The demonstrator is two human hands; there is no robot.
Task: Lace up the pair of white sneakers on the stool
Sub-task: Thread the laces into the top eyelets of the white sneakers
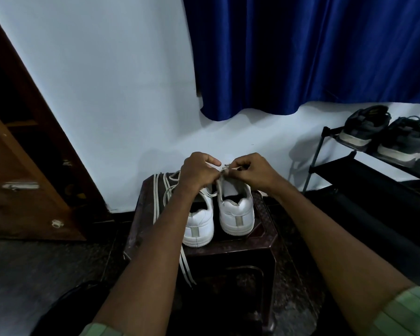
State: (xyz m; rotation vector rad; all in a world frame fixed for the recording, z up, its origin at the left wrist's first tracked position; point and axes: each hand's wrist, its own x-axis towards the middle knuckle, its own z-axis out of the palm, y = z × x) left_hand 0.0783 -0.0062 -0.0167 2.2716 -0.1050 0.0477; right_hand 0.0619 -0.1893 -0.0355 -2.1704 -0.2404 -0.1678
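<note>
**Over the stool, both hands at the right sneaker**

On the dark stool [264, 241] your white sneakers sit side by side, heels toward you. Your left hand [197, 169] and right hand [252, 169] have fingers pinching the lace [224, 169] above the right sneaker [235, 209]; loose lace trails off the left sneaker [199, 226].

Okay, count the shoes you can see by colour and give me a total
White sneakers on the stool: 2, left one, right one
Dark shoes on the rack: 2, one, the other
Total: 4
</note>
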